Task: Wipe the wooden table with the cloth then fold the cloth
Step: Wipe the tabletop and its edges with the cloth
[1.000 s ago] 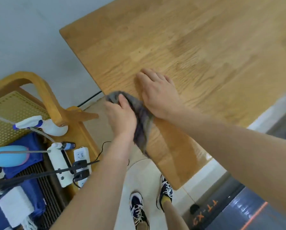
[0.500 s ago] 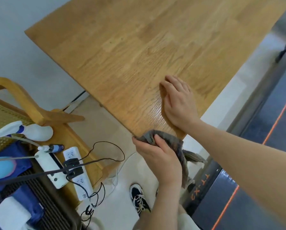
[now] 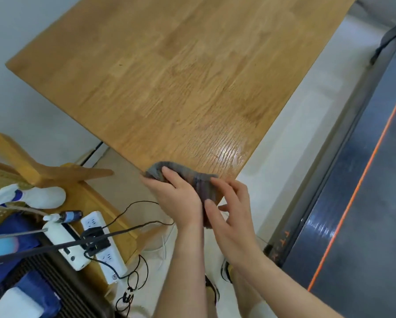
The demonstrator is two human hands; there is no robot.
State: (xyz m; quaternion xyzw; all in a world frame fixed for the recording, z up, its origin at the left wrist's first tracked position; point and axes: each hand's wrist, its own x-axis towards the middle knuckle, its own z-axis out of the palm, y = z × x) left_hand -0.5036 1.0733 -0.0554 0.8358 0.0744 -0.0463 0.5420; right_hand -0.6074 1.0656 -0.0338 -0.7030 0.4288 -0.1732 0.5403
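The wooden table fills the upper middle of the view, with a wet shiny patch near its near corner. A grey cloth is bunched over that corner, partly hanging off the edge. My left hand is closed on the cloth from the left, fingers on top of it. My right hand is just off the table corner, fingers spread, its fingertips touching the cloth's right end. Part of the cloth is hidden between the two hands.
A wooden chair stands at the left with a white spray bottle, power strips and cables on it. Blue items lie at the bottom left. A dark treadmill with an orange line runs along the right. My shoes show below.
My right hand has lifted off the tabletop and come back to the cloth at the corner. My left hand has brought the cloth up onto the table corner. The view shifted.
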